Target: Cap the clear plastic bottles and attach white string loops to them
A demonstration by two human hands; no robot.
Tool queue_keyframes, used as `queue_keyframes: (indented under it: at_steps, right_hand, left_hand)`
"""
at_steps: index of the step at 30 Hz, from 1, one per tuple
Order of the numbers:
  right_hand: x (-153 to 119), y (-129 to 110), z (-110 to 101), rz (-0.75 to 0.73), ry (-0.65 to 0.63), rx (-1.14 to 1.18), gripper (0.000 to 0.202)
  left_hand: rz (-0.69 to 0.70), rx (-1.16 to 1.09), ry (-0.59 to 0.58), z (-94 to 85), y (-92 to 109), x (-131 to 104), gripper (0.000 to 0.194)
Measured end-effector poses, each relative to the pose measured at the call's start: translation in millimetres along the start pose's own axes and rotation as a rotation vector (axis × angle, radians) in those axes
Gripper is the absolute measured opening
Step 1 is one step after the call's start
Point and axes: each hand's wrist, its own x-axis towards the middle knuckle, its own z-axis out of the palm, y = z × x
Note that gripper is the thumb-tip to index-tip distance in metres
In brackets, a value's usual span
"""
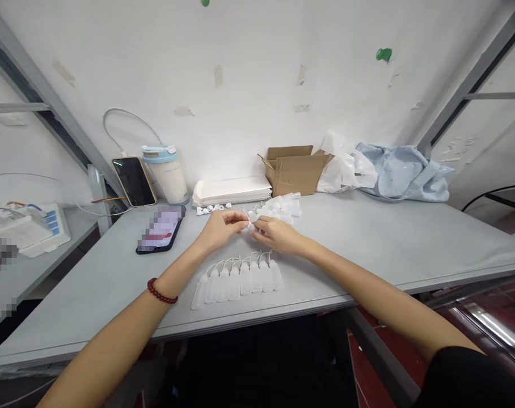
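Note:
My left hand [223,228] and my right hand [278,233] meet above the middle of the table, fingertips pinched round a small white piece [250,224]. Fingers cover most of that piece, so its shape is unclear. Nearer the front edge lies a row of several translucent white bottles [245,279] with thin curved tubes at their tops. Behind my right hand is a loose pile of similar white bottles [288,207]. Small white caps [215,208] are scattered behind my left hand.
Along the wall stand a propped phone [135,181], a blue-lidded cup [168,177], a white stack [232,190], an open cardboard box [295,174], a plastic bag [346,167] and blue cloth [406,173]. Another phone [161,228] lies left on the grey table [359,243].

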Motion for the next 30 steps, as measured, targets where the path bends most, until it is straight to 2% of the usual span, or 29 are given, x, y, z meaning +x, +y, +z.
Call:
queue_keyframes:
  at_steps: [3,6,10,15,21,27,30]
  right_hand:
    - [0.8,-1.7,-0.1,0.010,-0.009,-0.004,0.021]
    - [1.9,-2.2,0.7,0.009,-0.015,-0.016,0.021]
    - [2.9,-1.3,2.3,0.013,-0.036,-0.030,0.022]
    - [3.2,1.0,5.8,0.016,-0.035,-0.027,0.023]
    - [3.5,2.2,7.7,0.017,-0.035,-0.028,0.023]
    - [3.6,1.2,7.7,0.022,-0.046,-0.042,0.022]
    - [4.2,1.5,8.4,0.009,-0.050,-0.034,0.019]
  left_hand:
    - [0.176,0.193,0.050,3.7,2.3,-3.2,0.013]
    - [0.333,0.353,0.051,5.3,2.6,-5.0,0.014]
    - [0.412,0.437,0.033,3.7,1.0,-4.2,0.014]
    - [0.445,0.472,0.042,2.0,1.2,-2.9,0.013]
    - [0.406,0.476,0.066,0.6,3.7,-3.9,0.014]
    - [0.390,0.488,-0.021,-1.1,0.6,-2.7,0.014]
    - [0.335,0.408,-0.054,-1.3,-4.4,-0.7,0.017]
